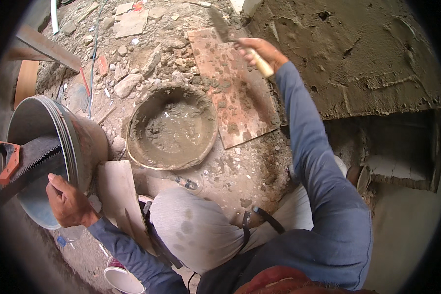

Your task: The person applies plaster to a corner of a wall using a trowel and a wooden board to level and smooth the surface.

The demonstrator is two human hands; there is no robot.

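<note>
My right hand (260,51) grips a trowel (263,65) by its pale handle. Its grey blade points away from me and is blurred, above the far end of a mortar-splattered reddish board (230,88). To the right of that hand, wet grey mortar (348,54) covers a broad, uneven surface. My left hand (67,202) is closed in a loose fist, with nothing visible in it, beside a large bucket (90,142). A handsaw (7,161) with an orange handle leans across the bucket's mouth. Between my hands, a round basin (132,142) holds wet mortar (174,130).
Rubble and stones (130,85) cover the ground beyond the basin. A flat board (117,196) leans near my left forearm, and a small white pail (122,279) stands below it. Beneath the mortared surface's edge is a dark recess with a wooden frame (402,181).
</note>
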